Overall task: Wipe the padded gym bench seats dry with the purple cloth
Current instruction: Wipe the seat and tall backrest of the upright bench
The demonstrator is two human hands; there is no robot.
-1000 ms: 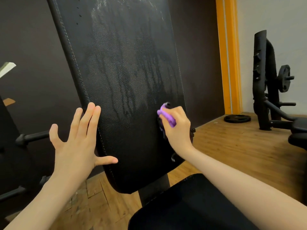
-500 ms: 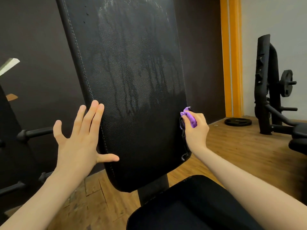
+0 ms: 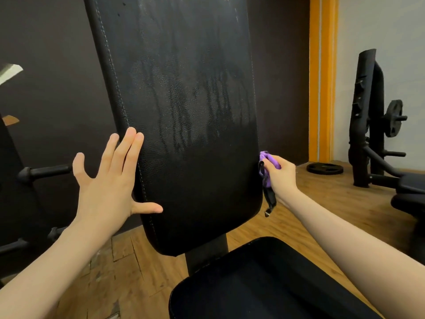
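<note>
cloth (image 3: pixel 266 168) bunched in right hand (image 3: pixel 279 176) at backrest (image 3: pixel 190 111) edge; left hand (image 3: pixel 110 180) flat, bracing. risks leaving streaks above if wiped with small wad.

The light here is soft and dim around me, brightest at two o'clock where the pale wall (image 3: pixel 379 31) and orange strip (image 3: pixel 323 77) glow, while the dark wall (image 3: pixel 53 88) at nine o'clock swallows detail. A dull sheen lies across the upper backrest pad (image 3: pixel 184 88) at twelve o'clock, showing its wet streaks. My forearms bulge at the lower corners from the wide lens, and everything looks slightly soft.
</note>
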